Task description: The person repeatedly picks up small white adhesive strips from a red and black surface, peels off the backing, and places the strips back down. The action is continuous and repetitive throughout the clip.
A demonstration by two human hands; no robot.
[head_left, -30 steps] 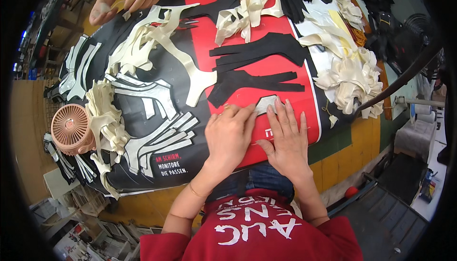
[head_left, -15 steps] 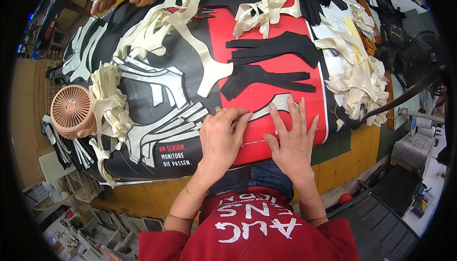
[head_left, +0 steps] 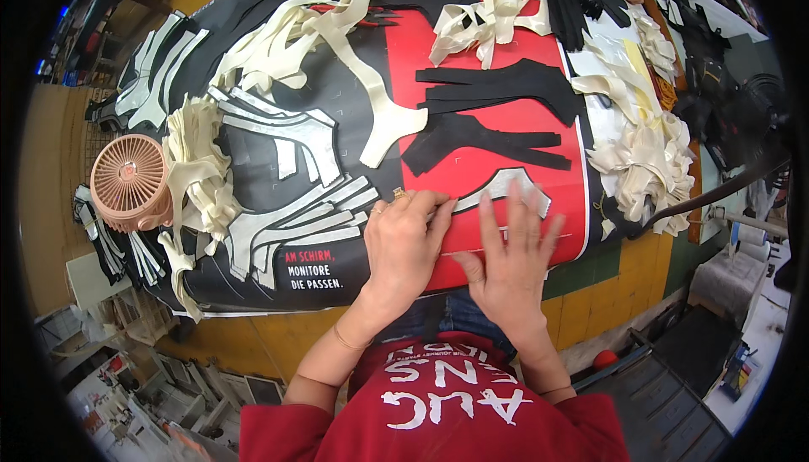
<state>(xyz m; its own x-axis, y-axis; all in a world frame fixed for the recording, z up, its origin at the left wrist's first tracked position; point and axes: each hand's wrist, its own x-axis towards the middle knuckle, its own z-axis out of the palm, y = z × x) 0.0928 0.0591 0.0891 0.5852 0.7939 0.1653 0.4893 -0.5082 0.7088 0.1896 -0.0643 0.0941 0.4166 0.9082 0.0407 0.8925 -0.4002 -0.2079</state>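
Nearest the body, the left hand (head_left: 406,247) and the right hand (head_left: 512,258) lie flat, fingers spread and grasping nothing, pressing a pale grey curved cut-out piece (head_left: 504,188) against the red and black printed sheet (head_left: 438,83) at the surface's near edge, seemingly to keep it from shifting. Just beyond lie flat black fabric pieces (head_left: 493,108), kept apart from the cream strip heaps (head_left: 645,163). Far left stands a small pink round fan (head_left: 128,182).
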